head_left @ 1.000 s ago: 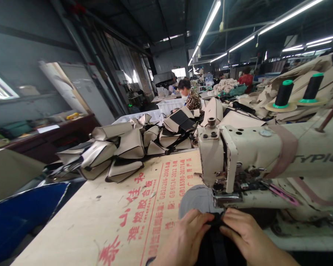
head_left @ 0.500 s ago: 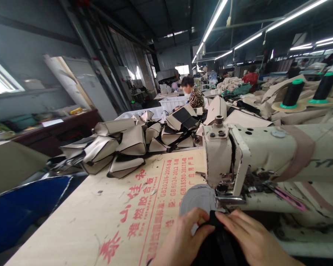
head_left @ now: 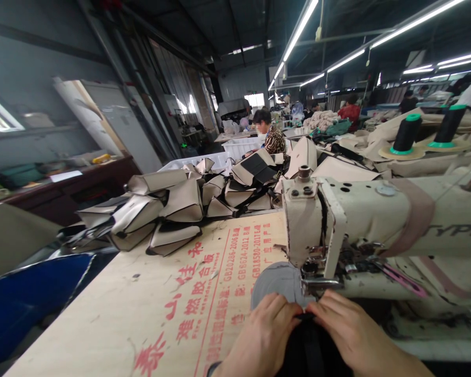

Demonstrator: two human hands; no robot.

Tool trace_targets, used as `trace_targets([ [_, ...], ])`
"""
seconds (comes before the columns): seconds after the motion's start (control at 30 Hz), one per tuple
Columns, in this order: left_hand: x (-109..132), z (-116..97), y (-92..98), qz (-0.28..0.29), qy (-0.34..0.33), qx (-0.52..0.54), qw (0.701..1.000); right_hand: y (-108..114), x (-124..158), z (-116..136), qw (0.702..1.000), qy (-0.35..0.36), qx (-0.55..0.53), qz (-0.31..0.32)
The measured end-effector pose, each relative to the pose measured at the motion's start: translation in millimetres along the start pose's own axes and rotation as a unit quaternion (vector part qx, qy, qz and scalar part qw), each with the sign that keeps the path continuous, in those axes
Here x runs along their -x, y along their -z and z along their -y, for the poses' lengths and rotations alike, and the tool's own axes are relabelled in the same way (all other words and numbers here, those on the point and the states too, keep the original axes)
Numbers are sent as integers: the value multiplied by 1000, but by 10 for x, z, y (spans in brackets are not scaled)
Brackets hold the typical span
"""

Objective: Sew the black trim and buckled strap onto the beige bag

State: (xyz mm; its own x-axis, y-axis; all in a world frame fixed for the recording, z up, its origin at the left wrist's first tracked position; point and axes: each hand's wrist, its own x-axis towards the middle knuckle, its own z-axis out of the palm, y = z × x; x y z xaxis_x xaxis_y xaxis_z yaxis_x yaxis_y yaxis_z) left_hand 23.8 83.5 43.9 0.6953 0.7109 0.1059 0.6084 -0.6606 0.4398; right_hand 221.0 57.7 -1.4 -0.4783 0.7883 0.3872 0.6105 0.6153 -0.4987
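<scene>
At the bottom of the view, my left hand (head_left: 265, 332) and my right hand (head_left: 347, 332) pinch a black fabric piece with a strap (head_left: 310, 348) between them. Their fingertips meet just in front of the needle area of a cream sewing machine (head_left: 377, 220). A grey rounded plate (head_left: 277, 283) lies under the machine head, right beyond my left fingers. The needle itself is hidden by the machine's metal parts.
The plywood table top (head_left: 172, 309) carries red printed characters. A heap of beige-and-black sewn pieces (head_left: 172, 204) lies at its far edge. Two black thread cones (head_left: 404, 133) stand at the right. A blue bin (head_left: 27, 298) sits at the left. A person in a patterned top (head_left: 270, 136) works farther back.
My hands stay on the black fabric at the machine foot; the fingertips have drawn closer together and slightly forward. The view has shifted a little.
</scene>
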Motion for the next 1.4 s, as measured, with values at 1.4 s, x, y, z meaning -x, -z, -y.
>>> trace_targets([
  [1.4,-87,291,318,220,28,129,967,-114,-47,-80,958,-170,-222,-61],
])
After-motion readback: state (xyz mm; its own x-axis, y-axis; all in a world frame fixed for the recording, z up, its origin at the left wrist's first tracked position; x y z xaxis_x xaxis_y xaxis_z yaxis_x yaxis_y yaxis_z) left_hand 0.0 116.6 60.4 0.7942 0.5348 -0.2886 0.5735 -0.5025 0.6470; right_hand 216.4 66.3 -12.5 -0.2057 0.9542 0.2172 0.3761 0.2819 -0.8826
